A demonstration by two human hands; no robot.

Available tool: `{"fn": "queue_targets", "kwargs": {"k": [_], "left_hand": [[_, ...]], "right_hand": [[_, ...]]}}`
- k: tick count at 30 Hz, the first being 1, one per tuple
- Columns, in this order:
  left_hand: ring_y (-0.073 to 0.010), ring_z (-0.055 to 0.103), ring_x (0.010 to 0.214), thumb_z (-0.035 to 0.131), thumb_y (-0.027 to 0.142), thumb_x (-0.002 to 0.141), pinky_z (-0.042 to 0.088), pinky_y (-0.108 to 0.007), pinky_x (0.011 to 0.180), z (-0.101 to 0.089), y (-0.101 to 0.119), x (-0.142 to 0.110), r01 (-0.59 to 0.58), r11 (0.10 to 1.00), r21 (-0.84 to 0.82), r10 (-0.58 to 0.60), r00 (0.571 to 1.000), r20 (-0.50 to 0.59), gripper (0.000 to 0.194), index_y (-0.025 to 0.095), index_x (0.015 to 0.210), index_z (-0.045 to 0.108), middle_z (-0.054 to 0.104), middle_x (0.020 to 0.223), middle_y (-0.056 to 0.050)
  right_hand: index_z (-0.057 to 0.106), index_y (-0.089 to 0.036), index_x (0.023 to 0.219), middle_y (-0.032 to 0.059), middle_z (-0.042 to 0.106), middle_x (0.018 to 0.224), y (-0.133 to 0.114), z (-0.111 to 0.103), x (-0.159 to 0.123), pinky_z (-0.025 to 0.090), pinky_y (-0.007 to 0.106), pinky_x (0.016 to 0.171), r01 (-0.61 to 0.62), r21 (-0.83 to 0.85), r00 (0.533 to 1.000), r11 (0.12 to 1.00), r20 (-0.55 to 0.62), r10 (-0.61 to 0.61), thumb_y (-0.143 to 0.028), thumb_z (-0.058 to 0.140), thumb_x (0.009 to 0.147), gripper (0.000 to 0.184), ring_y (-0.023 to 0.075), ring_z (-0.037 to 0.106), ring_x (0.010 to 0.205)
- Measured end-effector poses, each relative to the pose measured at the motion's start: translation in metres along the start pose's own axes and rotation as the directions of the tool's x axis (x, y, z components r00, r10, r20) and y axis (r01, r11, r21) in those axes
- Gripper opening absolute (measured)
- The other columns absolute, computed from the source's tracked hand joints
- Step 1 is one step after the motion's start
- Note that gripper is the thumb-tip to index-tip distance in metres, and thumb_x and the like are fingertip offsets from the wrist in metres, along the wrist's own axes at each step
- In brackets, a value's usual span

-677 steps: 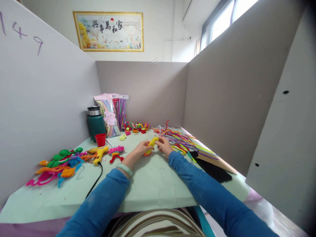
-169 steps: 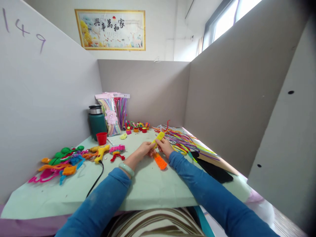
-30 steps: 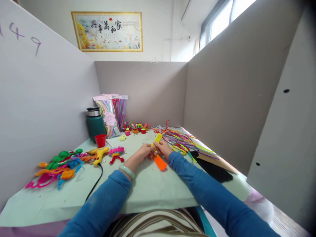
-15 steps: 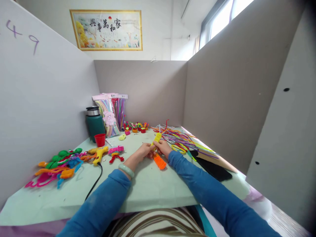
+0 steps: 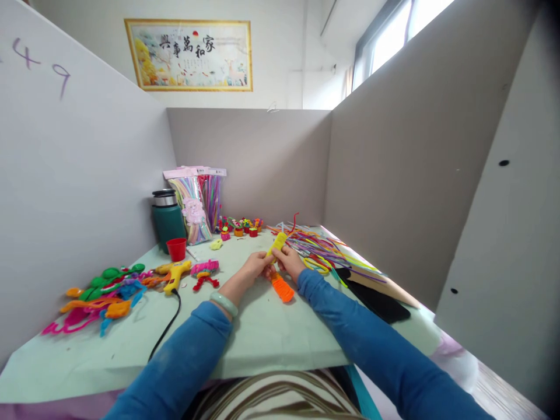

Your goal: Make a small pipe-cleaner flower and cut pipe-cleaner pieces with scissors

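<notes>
Bags: coloured stems inside | red cup: contents unclear | left grip, right grip: pinching yellow piece

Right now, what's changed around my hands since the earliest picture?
The orange piece, mostly hidden then, now sticks out toward you below your left hand and right hand. The yellow piece reaches slightly farther from you; both hands still hold it. The glue gun, red cup and bottle stayed put.
</notes>
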State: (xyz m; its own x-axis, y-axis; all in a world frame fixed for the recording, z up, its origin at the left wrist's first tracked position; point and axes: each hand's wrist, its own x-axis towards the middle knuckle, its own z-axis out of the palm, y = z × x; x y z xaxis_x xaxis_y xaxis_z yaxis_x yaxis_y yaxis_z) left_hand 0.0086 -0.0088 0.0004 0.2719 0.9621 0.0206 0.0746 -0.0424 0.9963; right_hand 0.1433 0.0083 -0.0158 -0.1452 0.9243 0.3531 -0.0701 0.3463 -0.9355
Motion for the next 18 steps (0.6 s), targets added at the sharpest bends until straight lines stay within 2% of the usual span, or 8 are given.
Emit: {"fn": "queue_targets", "kwargs": {"k": [9,18], "left_hand": [[-0.0059,0.046,0.034,0.063,0.039,0.081,0.039,-0.020,0.040,0.0005,-0.0031,0.0012,0.055,0.997,0.045,-0.054,0.998,-0.026,0.029,0.013,0.073,0.054,0.062,0.057,-0.003],[-0.0069,0.047,0.036,0.065,0.036,0.080,0.042,-0.022,0.043,-0.0012,-0.0043,-0.0008,0.071,0.994,0.087,-0.069,0.997,-0.026,0.027,0.011,0.072,0.055,0.060,0.055,-0.002]], "right_hand": [[0.049,-0.017,0.064,-0.0080,0.040,0.042,-0.0019,-0.0010,-0.0012,0.022,0.020,0.036,-0.045,-0.059,0.998,0.997,-0.038,0.042,-0.045,0.063,0.071,0.032,0.0055,0.032,0.036],[0.049,-0.017,0.066,-0.0079,0.044,0.048,0.0069,-0.0018,0.0015,0.024,0.019,0.033,-0.066,-0.057,0.997,0.996,0.033,0.067,-0.045,0.065,0.072,0.033,0.0043,0.034,0.034]]}}
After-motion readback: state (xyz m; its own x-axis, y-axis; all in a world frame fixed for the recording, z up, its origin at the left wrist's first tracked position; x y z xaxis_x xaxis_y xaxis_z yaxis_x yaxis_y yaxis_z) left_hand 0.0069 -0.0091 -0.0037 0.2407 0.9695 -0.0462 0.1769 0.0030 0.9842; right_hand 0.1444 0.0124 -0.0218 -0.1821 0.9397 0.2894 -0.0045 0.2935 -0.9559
